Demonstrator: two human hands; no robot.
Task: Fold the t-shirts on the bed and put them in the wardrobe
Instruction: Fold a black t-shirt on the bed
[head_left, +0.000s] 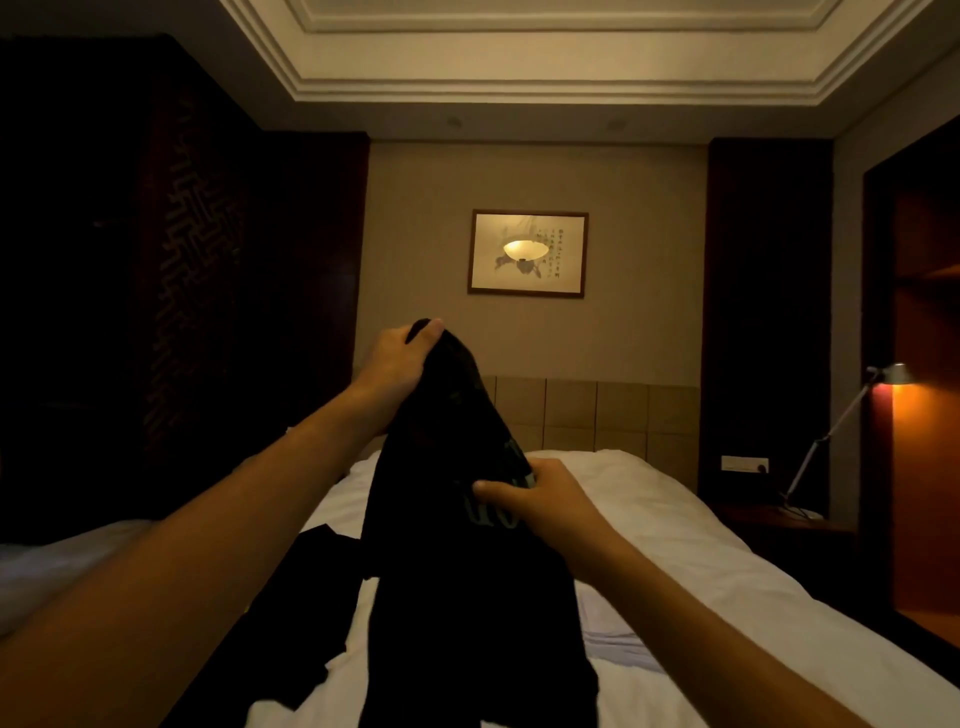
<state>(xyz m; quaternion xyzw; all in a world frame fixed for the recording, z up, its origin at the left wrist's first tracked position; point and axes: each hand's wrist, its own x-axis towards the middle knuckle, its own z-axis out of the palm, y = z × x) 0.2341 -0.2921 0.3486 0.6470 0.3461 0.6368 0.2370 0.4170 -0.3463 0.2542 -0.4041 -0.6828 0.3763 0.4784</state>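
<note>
A framed picture (528, 253) hangs above the padded headboard (597, 415). A lit desk lamp (852, 426) stands on the nightstand (789, 525) at right.

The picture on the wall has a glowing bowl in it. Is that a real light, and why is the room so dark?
In the head view the glow in the framed picture looks like a ceiling lamp's reflection in the glass. A lit desk lamp warms the right side orange, while the left stays nearly black. The black t-shirt held by both hands loses almost all detail.

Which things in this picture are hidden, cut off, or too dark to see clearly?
Head view:
- Black t-shirt held up: print unreadable in the dim light; hem cut off at the bottom edge.
- Dark clothes on the white bed: number unclear, left forearm covers them.
- Wardrobe: not identifiable.
</note>
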